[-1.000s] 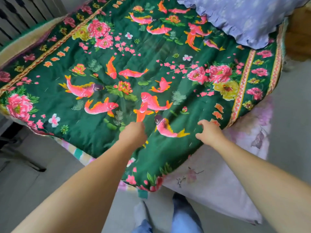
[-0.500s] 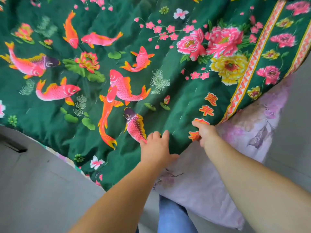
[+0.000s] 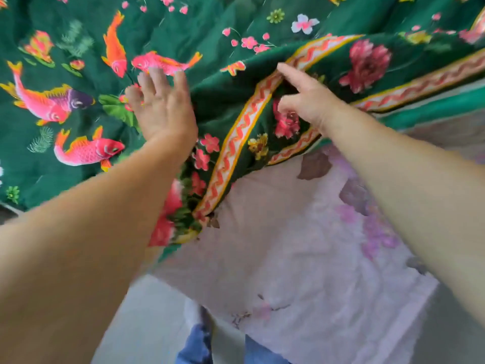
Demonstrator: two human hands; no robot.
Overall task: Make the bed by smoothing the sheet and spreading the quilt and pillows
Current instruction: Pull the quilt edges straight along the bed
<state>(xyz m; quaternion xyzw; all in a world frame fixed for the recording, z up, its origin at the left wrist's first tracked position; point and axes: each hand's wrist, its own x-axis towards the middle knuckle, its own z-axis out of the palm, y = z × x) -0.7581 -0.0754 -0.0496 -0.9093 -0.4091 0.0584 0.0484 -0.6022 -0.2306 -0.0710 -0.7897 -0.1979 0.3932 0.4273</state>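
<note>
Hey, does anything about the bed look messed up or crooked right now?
Yes. The green quilt is bunched into a raised fold near its zigzag border, between the left hand and the right hand, so that corner is not lying flat. Below it the pale floral sheet lies uncovered.

Green quilt with pink/orange fish and flowers filled the upper frame; its corner was folded back, zigzag border running diagonally down the fold. Left hand lay flat on the quilt, fingers spread and straight, tips at a pink fish. Right hand was at the folded edge, index finger extended along the border, other fingers curled; grip unclear. Pale lilac floral sheet was exposed below the fold. Blue jeans and grey floor sat at the bottom. Frame was motion-blurred.
</note>
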